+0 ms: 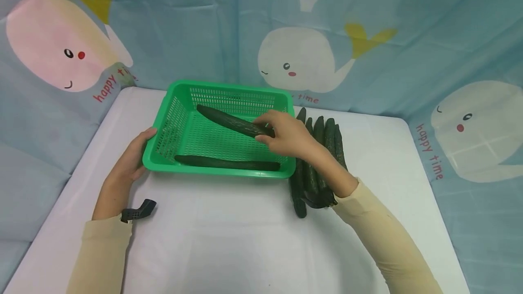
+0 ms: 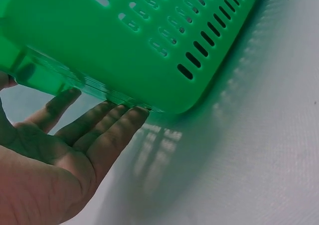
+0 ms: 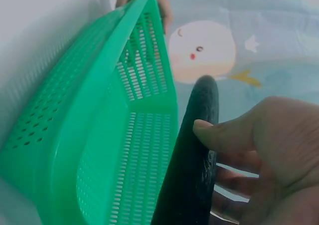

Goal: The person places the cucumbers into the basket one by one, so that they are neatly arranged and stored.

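Handling of a cucumber over a basket. The right hand [image 1: 286,135] has its grip closed around one end of a dark green cucumber [image 1: 229,120], thumb on one side and fingers opposite. The cucumber lies over the opening of the green basket [image 1: 220,173], its free end pointing towards the far left corner; whether it touches the basket cannot be told. The left hand [image 1: 132,155] holds the basket's left end, its grip set with the thumb at the rim and the fingers against the outer wall. A second cucumber [image 1: 226,162] lies in the basket along the near wall; others form a row [image 1: 310,180] on the tabletop [image 1: 229,230], just beside the right end. The held cucumber is probably firm, stiff and moderately light; its bumpy skin should resist slipping unless wet. Grasped near one end, it may tip; mid-length offers better balance. Sharp bending could snap it.
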Demonstrator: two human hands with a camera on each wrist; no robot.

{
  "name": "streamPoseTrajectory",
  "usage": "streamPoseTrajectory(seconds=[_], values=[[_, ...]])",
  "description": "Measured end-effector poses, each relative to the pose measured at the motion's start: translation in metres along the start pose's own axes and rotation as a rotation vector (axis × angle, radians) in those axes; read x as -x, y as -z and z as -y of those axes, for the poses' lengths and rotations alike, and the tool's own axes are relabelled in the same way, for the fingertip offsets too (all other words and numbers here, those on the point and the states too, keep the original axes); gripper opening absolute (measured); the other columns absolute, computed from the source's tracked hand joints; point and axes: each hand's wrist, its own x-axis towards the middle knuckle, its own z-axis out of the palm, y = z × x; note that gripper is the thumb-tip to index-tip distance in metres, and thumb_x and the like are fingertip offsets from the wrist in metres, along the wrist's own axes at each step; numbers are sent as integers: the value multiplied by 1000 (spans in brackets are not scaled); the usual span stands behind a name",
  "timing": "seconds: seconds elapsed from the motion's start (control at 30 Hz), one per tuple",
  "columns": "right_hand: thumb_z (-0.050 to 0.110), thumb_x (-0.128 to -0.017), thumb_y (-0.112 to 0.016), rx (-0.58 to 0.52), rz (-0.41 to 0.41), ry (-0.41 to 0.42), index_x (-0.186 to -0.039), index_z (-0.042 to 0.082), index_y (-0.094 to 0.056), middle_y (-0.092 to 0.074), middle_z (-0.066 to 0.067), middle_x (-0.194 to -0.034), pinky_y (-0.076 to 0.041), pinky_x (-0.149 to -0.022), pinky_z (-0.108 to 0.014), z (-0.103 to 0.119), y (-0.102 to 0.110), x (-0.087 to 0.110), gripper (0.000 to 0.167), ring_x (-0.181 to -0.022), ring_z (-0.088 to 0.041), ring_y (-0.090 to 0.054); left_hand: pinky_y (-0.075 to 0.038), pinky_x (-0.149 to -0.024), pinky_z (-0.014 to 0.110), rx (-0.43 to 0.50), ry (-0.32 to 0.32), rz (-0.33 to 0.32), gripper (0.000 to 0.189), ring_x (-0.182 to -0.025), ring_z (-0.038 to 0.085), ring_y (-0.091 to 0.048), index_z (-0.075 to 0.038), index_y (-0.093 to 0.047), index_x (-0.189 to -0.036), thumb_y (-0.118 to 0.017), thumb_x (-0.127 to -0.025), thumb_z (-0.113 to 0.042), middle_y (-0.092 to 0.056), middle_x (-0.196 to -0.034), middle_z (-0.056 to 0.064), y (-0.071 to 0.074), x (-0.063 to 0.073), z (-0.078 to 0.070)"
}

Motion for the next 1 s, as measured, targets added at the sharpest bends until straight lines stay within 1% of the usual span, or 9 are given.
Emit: streamPoseTrajectory(seconds=[0.1, 0.23, 0.3, 0.37, 0.47, 0.57, 0.77, 0.9, 1.0], values=[[27, -104, -71, 22, 12, 13, -142, 15, -67, -69, -6, -137, -56, -76, -39, 3, -4, -7, 41, -102, -23, -67, -57, -96, 12, 9, -6, 0, 74, -125, -4, -57, -15, -18, -171, -38, -111, -53, -35, -165, 12, -2, -1, 0], [26, -104, -70, 35, 31, 27, -143, 15, -67, -69, -6, -134, -51, -68, -34, 10, -12, -17, 40, -92, -21, -63, -59, -95, 14, 40, -73, 24, 73, -122, 1, -60, -7, -16, -170, -37, -113, -47, -49, -147, 1, -2, -2, 1], [26, -104, -70, 53, 44, 29, -142, 15, -67, -69, -6, -135, -53, -69, -34, 15, -17, -22, 40, -96, -21, -65, -60, -94, 15, 47, -111, 31, 73, -119, 2, -63, -2, -13, -169, -37, -114, -44, -53, -139, -4, -1, -1, 2], [26, -104, -69, 73, 60, 30, -142, 16, -68, -69, -5, -136, -55, -71, -36, 21, -20, -26, 40, -100, -22, -67, -60, -93, 15, 47, -139, 35, 73, -117, 2, -64, 1, -11, -168, -36, -114, -42, -54, -135, -5, -1, 0, 2], [28, -104, -69, 117, 77, 20, -142, 18, -68, -68, -4, -140, -57, -72, -37, 27, -23, -30, 39, -110, -22, -70, -60, -94, 14, 32, -136, 31, 74, -119, 1, -64, -1, -11, -169, -36, -114, -44, -53, -136, -8, -2, 0, 2], [29, -104, -69, 144, 90, 16, -143, 19, -67, -68, -3, -142, -58, -70, -37, 33, -25, -33, 40, -114, -23, -70, -59, -94, 13, 37, -112, 38, 74, -121, 1, -62, -4, -11, -170, -36, -114, -46, -51, -137, -9, -4, 0, 2], [28, -103, -71, 150, 96, 30, -141, 18, -68, -68, -3, -142, -62, -79, -39, 37, -32, -41, 40, -121, -23, -70, -59, -96, 14, 46, -90, 34, 74, -123, 1, -60, -7, -10, -171, -36, -113, -47, -48, -139, -10, -5, -2, 1], [25, -104, -70, 69, 97, 46, -139, 15, -70, -70, -6, -138, -63, -89, -42, 34, -38, -44, 36, -122, -24, -70, -58, -96, 13, 53, -88, 32, 74, -124, 1, -57, -7, -9, -171, -35, -113, -46, -47, -141, -9, -6, -1, 1], [25, -105, -68, 11, 90, 43, -139, 14, -69, -69, -7, -141, -62, -97, -44, 30, -40, -45, 36, -126, -26, -69, -57, -98, 12, 56, -85, 27, 75, -124, -1, -58, -7, -8, -171, -36, -113, -47, -46, -142, -8, -6, -1, 1]])
